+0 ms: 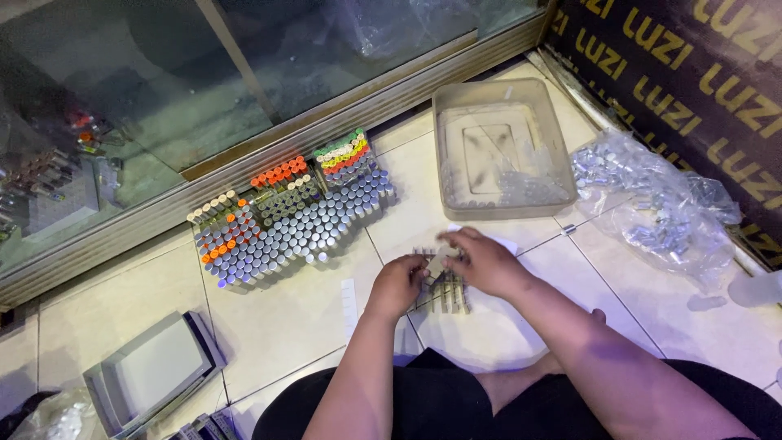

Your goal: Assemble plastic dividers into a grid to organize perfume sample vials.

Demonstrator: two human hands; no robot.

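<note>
I sit on the tiled floor [309,318] with my knees spread at the bottom of the view. Open tile lies to my left, between my left forearm and a flat grey tray [151,375] near my left knee. Ahead the room is closed off by the metal-framed glass front of a cabinet [244,106]; against its base stands a packed block of small capped tubes [289,216], mostly silver tops with some orange, green, yellow and red. To my right, a dark printed panel [692,73] walls the corner, and a clear plastic bag of small silvery pieces [660,204] lies crumpled before it. A translucent plastic tub [501,147] sits just beyond my hands.

Both forearms reach forward and meet at the middle, just beyond my legs. My left hand [397,285] is curled, knuckles up, and its fingers are closed on the left end of a short row of small vials [444,285] that lies on the tile. My right hand [481,261] lies palm down over the row's top, fingers bent together on a small pale piece there, though I cannot tell what it is. The row is right under both hands, well apart from the big block.
</note>
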